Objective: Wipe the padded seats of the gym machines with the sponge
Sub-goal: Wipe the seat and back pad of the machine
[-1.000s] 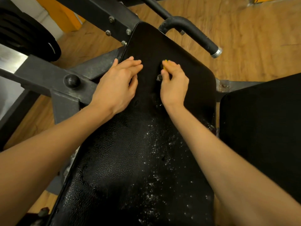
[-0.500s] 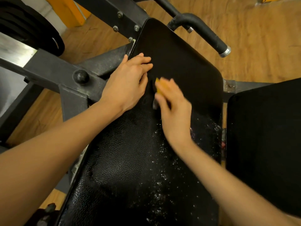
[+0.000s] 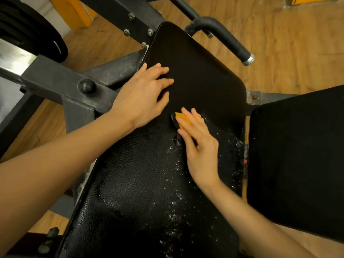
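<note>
A long black padded seat [image 3: 201, 75] runs from the bottom of the view up to the middle, its near half wet and flecked with white foam. My right hand [image 3: 199, 144] lies flat on a yellow sponge [image 3: 183, 117] with straight fingers, pressing it onto the pad; only the sponge's far edge shows. My left hand [image 3: 143, 97] rests on the pad's left edge, fingers spread and lightly bent. A second black pad [image 3: 297, 155] sits to the right.
The grey steel frame [image 3: 55, 81] with a round knob [image 3: 86, 86] runs along the left. A black handle bar [image 3: 229, 40] juts out beyond the pad's top. Black weight plates [image 3: 28, 28] hang at upper left. Wooden floor lies all around.
My right hand has slid the sponge down the pad toward me, from near its top to its middle. The left hand has kept its place on the pad's left edge.
</note>
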`<state>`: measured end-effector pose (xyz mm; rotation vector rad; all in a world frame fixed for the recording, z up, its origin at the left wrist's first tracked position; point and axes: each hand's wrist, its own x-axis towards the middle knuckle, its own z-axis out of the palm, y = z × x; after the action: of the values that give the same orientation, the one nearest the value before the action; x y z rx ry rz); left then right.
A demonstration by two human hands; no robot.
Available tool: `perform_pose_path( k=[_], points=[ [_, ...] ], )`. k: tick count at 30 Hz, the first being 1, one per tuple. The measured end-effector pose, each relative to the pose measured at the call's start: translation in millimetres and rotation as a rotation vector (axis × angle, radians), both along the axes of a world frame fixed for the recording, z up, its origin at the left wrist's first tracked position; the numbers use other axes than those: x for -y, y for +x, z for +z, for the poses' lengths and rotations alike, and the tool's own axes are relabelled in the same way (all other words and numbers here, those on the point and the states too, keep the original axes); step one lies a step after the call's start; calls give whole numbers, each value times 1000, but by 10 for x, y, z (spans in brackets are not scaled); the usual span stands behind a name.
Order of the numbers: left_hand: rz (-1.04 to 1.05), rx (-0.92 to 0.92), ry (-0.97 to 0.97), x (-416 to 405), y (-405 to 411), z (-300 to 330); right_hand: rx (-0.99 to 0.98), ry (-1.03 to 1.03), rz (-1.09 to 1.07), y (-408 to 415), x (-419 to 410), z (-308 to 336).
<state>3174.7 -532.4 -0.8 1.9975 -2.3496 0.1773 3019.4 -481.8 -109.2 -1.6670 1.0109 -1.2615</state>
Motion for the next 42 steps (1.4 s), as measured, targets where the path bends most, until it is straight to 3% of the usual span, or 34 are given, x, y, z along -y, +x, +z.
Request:
perform_pose_path(
  k=[2, 6, 8, 13, 16, 20, 26, 32, 38, 42],
  points=[
    [-9, 30, 66, -103, -43, 43, -40, -4, 24, -36, 330, -29],
    [-80, 106, 140, -526, -66, 55, 24, 227, -175, 13, 1092, 4],
    [-100, 146, 153, -666, -39, 34, 17, 246, -231, 33, 871, 38],
    [-84, 137, 162, -647, -32, 3, -3, 70, -81, -219, -88, -171],
    [-91, 129, 143, -642, -29, -9, -54, 85, -112, -204, 425, -221],
    [-84, 114, 139, -648, -34, -10, -6, 285, -253, -138, 1022, -142],
    [-86, 123, 117, -648, -25, -36, -66, 119, -174, -367, -71, -329],
    [-77, 123, 122, -647, -45, -30, -50, 306, -332, -320, 927, -248],
    [-87, 119, 106, -633, -28, -43, -115, 207, -230, -552, -134, -356],
    [-86, 120, 112, -629, -44, -47, -164, 246, -354, -490, 391, -454]
  ],
)
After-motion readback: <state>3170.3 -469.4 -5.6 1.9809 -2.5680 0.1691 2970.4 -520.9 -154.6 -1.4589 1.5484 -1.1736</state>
